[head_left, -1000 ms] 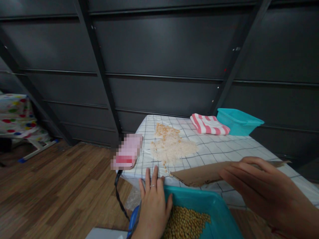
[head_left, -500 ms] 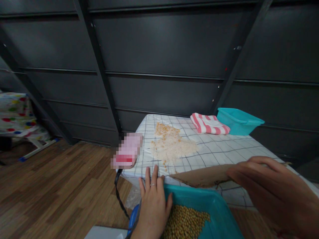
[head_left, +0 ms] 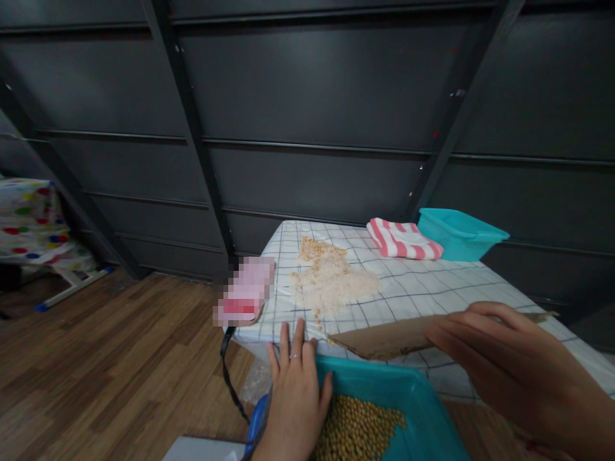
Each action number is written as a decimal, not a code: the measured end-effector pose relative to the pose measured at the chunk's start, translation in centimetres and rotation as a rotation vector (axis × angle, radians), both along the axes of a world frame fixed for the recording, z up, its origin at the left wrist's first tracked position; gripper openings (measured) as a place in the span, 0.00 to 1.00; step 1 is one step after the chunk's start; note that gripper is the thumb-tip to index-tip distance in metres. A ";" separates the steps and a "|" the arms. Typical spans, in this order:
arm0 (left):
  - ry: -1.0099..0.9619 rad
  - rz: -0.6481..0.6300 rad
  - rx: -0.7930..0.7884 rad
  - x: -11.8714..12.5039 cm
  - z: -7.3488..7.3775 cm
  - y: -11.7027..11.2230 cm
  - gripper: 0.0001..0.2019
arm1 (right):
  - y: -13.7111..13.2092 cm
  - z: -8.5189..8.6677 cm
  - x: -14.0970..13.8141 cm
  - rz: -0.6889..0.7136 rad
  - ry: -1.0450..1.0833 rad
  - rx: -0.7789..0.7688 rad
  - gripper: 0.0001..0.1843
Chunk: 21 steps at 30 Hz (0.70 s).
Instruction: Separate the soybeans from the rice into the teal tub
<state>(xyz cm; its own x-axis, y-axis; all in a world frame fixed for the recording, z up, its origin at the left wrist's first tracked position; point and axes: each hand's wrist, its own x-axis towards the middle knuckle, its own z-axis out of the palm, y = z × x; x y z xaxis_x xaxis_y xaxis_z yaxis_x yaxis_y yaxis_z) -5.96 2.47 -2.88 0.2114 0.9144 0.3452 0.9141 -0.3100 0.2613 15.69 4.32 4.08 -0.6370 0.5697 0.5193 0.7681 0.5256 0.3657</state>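
Now my right hand (head_left: 504, 371) grips the cardboard (head_left: 384, 338) just past the blue tub (head_left: 398, 390), and my left hand (head_left: 295, 390) rests open on its corner. The cardboard looks light and bendy, so I would hold its long edge.

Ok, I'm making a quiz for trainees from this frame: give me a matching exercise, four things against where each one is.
1 cardboard sheet
2 near teal tray
3 striped cloth
4 grain pile

A beside the far teal tub
B under the left hand
C held in the right hand
D loose on the checked tablecloth

Pairs: 1-C, 2-B, 3-A, 4-D
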 end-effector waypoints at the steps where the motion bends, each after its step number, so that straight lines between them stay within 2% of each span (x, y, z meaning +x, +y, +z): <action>1: 0.005 -0.001 -0.004 0.0 0.0 0.0 0.16 | -0.2 0.3 0.0 0.001 -0.001 0.000 0.10; 5: 0.016 0.002 -0.011 0.1 0.2 0.0 0.16 | -2.0 3.5 0.3 0.032 0.001 0.011 0.08; 8: 0.014 0.001 0.000 0.1 0.1 0.1 0.15 | -3.3 5.8 0.3 0.136 0.020 0.053 0.13; 10: 0.009 0.005 0.012 0.1 -0.1 0.1 0.15 | -3.7 6.7 0.1 0.194 0.024 0.098 0.15; 21: -0.013 -0.002 -0.020 0.1 0.2 0.1 0.16 | -3.8 7.2 -0.8 0.209 -0.002 0.154 0.19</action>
<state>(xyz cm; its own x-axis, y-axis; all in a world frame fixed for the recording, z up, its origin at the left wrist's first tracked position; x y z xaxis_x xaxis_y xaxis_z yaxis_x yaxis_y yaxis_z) -5.84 2.54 -2.70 0.2088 0.9207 0.3296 0.9100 -0.3063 0.2793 14.93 0.52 11.30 -0.7341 0.3394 0.5882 0.6474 0.6111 0.4553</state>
